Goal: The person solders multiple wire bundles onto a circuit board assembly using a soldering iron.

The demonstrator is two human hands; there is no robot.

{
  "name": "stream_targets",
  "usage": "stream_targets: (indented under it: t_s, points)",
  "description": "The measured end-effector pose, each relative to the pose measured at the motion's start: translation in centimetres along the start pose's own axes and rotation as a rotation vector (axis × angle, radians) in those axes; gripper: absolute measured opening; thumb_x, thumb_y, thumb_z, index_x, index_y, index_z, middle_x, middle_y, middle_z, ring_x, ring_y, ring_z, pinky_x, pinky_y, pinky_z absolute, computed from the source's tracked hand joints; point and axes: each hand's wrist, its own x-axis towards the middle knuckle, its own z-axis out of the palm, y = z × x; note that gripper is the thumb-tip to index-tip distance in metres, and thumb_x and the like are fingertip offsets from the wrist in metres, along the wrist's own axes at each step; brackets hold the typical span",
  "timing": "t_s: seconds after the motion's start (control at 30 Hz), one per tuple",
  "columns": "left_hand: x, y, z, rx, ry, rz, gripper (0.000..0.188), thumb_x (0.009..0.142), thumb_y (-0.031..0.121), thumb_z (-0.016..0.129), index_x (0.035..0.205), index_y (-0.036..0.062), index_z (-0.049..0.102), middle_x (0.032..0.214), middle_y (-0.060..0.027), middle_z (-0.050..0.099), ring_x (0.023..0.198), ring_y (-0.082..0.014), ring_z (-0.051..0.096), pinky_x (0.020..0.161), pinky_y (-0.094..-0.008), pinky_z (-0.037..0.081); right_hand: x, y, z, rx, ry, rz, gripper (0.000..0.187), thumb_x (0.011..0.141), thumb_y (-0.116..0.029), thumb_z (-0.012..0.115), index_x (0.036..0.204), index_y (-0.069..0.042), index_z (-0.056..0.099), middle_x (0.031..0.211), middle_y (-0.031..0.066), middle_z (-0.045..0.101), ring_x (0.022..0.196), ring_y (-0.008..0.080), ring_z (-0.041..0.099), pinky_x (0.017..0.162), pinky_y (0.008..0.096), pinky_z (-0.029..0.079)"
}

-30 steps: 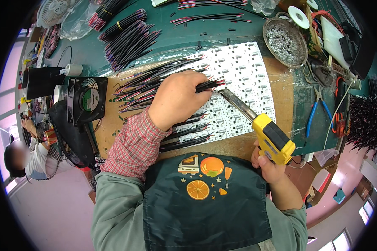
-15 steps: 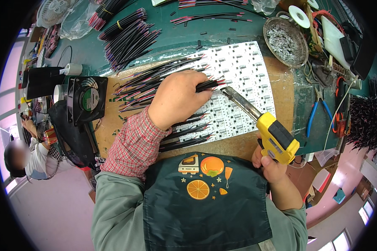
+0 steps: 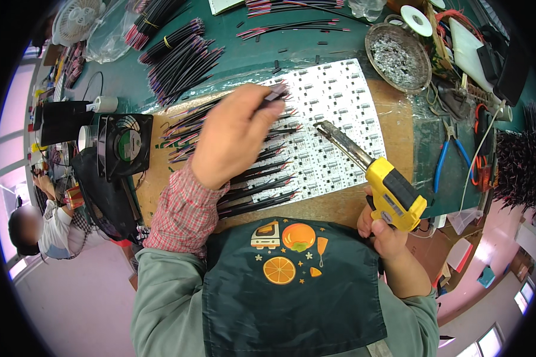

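My left hand [image 3: 233, 132] is closed over the left part of a white printed circuit board sheet [image 3: 333, 107]. Short black wires [image 3: 274, 95], blurred by motion, stick out between its thumb and forefinger near the sheet's far edge. Bundles of black wires with reddish ends [image 3: 274, 172] lie in rows across the sheet's left side, partly hidden under my hand and forearm. My right hand [image 3: 382, 231] grips a yellow and black soldering gun [image 3: 397, 195] by its handle. The gun's dark metal tip points up and left, above the sheet and apart from the wires.
A square black fan [image 3: 125, 146] stands left of the wooden board [image 3: 393, 125]. Wire bundles [image 3: 181, 65] lie at the back left. On the right are a round dish of silvery scraps [image 3: 398, 58], solder spool [image 3: 415, 21] and blue-handled pliers [image 3: 449, 152]. Another person [image 3: 56, 229] sits far left.
My left hand has moved up and slightly left with the wires, away from the soldering gun's tip. My right hand and the gun have stayed nearly still.
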Motion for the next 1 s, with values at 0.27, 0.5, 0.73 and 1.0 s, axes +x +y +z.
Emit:
stream_targets:
  t_s: [0.27,0.5,0.73,1.0]
  points:
    - [-1.3,4.4,-2.1,-0.077,0.229,0.047,0.019,0.085,0.009,0.065,0.104,0.0061,0.061,0.091,-0.0100,0.067,0.079,-0.0176,0.065,0.072,-0.0270,0.050,-0.6,-0.3,-0.3,0.033,0.005,0.031,0.068,0.080,-0.027,0.068,0.132,0.003,0.037,0.065,0.0039,0.044,0.055,0.0133,0.044,0.053,0.0252,0.039]
    - [-2.4,1.4,1.5,0.142,-0.170,0.004,0.018,0.080,0.009,0.066,0.096,0.0016,0.062,0.088,-0.0145,0.064,0.078,-0.0269,0.063,0.069,-0.0324,0.049,-1.3,-0.5,-1.3,-0.063,-0.059,0.036,0.041,0.081,-0.022,0.067,0.110,-0.001,0.047,0.071,0.0035,0.050,0.062,0.0130,0.047,0.057,0.0266,0.041]
    - [-2.0,0.6,1.9,0.189,-0.160,0.051,0.017,0.079,0.012,0.064,0.092,0.0014,0.062,0.084,-0.0165,0.063,0.079,-0.0350,0.061,0.069,-0.0407,0.048,-1.7,-0.4,-1.4,-0.087,-0.089,0.063,0.012,0.082,-0.012,0.062,0.089,-0.004,0.056,0.075,0.0038,0.055,0.068,0.0140,0.052,0.061,0.0282,0.043]
    - [-1.9,0.6,2.0,0.111,-0.162,-0.023,0.022,0.078,0.014,0.068,0.095,0.0000,0.063,0.083,-0.0166,0.063,0.074,-0.0328,0.062,0.066,-0.0365,0.049,-1.4,-0.2,-1.2,-0.097,-0.098,0.028,0.016,0.082,-0.012,0.063,0.094,-0.003,0.056,0.076,0.0036,0.055,0.067,0.0141,0.053,0.060,0.0286,0.043]
